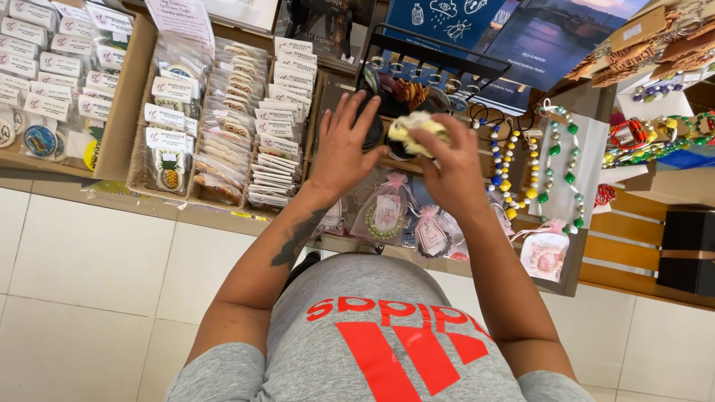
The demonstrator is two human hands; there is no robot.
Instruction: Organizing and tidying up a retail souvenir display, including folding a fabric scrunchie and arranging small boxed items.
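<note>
Cloth: a pale yellow-and-white crumpled cloth (417, 132) sits bunched in the right hand (447, 167), held over a dark round object (376, 130) on the display counter (112, 141).
Handling: it looks light, soft and limp, likely to fold or slip out of a loose pinch; best taken by a gathered bunch, not by one edge.
Right hand: fingers curled shut around the cloth, thumb side towards the body.
Left hand: the left hand (344, 149) lies flat with fingers spread, holding nothing, resting on the dark round object and touching its rim.
Dark object: smooth and stiff by the look of it; what it is cannot be told, as both hands cover most of it.
Around: bead necklaces (555, 160) hang just to the right; small gift bags (387, 212) lie below the hands; a wicker tray of packaged cards (223, 119) stands to the left.
Floor: pale tiles (82, 283) lie beneath.
</note>
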